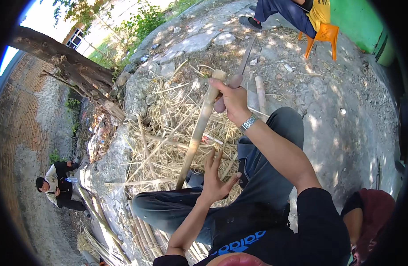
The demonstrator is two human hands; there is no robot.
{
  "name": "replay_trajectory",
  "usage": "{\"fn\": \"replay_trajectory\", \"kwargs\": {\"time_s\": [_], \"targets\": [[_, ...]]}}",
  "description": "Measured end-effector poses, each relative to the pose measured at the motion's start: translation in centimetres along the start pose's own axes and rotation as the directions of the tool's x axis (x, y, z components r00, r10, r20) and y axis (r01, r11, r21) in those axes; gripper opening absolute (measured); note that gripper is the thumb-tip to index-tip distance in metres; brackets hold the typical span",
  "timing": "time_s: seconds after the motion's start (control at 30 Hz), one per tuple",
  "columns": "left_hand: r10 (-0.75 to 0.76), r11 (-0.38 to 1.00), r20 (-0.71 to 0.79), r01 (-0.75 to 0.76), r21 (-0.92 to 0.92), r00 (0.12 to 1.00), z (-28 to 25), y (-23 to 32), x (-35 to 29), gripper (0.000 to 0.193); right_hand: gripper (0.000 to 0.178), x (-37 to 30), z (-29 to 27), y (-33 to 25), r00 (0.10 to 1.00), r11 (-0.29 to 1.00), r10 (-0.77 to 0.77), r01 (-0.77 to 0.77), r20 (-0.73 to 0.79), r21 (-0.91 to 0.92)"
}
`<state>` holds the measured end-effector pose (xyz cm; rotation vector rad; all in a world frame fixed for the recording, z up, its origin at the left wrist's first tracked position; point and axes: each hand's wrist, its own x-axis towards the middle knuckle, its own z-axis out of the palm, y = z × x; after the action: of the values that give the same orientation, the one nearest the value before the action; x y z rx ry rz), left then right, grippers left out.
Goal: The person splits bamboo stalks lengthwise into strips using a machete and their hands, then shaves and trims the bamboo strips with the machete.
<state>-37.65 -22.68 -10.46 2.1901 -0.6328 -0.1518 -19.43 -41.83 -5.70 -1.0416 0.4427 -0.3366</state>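
Observation:
My right hand (233, 99), a metal-banded watch on its wrist, is closed round the wooden handle of a machete (247, 56), its long narrow blade pointing away. One finger of that hand also presses on the upper end of a bamboo pole (197, 133). The pole slants down toward my bent left leg, over a heap of shavings. My left hand (216, 179) is held up beside the pole's lower part, fingers spread, with nothing in it. Beyond my right hand a short round piece of wood (260, 93) lies on the ground.
Pale bamboo shavings (164, 115) cover the ground before me. Bamboo poles (144, 235) lie by my left leg. Ahead, a person sits on an orange plastic chair (324, 37); another person (58, 188) sits at the left. A tree trunk (66, 57) leans at the upper left.

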Motion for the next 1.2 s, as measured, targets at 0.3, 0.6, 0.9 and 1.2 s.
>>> {"fn": "replay_trajectory", "kwargs": {"time_s": [0.3,0.6,0.9,1.2], "targets": [[0.161,-0.329,0.187,0.232,-0.915,0.969,-9.3,1.5,6.2,0.122,0.039,-0.1,-2.6,-0.6,0.989,0.996,-0.092,0.094,0.120,-0.011],[0.321,-0.534,0.157,0.315,-0.784,0.934,-6.6,-2.5,2.9,0.132,0.034,1.7,-3.3,0.3,0.970,0.991,-0.053,0.080,0.237,-0.108],[0.292,-0.691,0.227,0.369,-0.622,0.929,-4.1,-4.5,3.0,0.138,0.034,0.9,-3.3,-0.4,0.962,0.999,-0.014,0.025,0.272,-0.036],[0.244,-0.736,0.336,0.399,-0.547,0.910,-0.3,-6.3,3.6,0.142,0.037,0.2,-4.0,-2.0,0.948,1.000,0.023,-0.019,0.318,-0.016]]}}
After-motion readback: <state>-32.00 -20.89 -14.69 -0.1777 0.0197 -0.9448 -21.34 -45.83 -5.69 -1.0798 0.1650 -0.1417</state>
